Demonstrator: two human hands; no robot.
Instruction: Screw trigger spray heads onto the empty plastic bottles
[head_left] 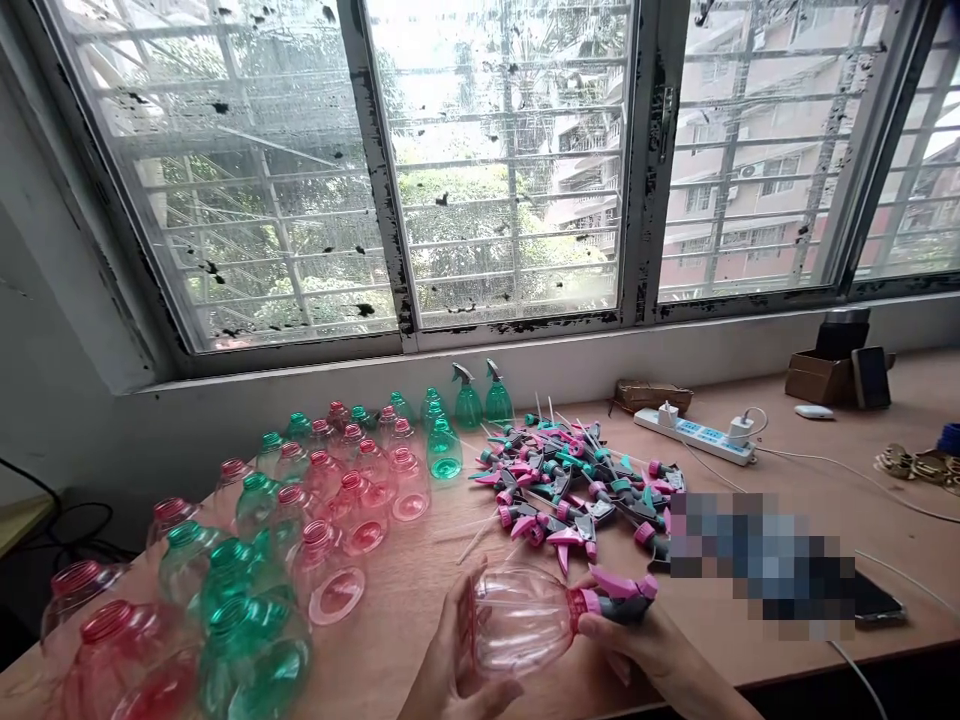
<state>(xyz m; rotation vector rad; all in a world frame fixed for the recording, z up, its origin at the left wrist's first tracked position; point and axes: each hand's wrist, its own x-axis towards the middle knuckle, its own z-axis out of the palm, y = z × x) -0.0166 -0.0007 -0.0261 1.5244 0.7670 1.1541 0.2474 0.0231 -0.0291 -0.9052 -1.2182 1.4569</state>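
A clear pink spray bottle (521, 620) lies sideways above the front of the table, its base to the left. My left hand (457, 660) is wrapped round the base end. At the neck, my right hand (637, 640) grips the pink collar of the trigger sprayer (626, 595), which has a grey body and a pink trigger. The sprayer sits on the bottle's mouth; how tightly, I cannot tell. Just beyond the bottle lies a heap of loose trigger sprayers (577, 480) in pink, green and grey, with thin white tubes.
Several open pink and green bottles (322, 560) fill the table's left side. Two green bottles with sprayers (469, 400) stand by the wall. To the right are a power strip (694, 437), a cardboard box (821, 377), a phone (877, 600) and white cables.
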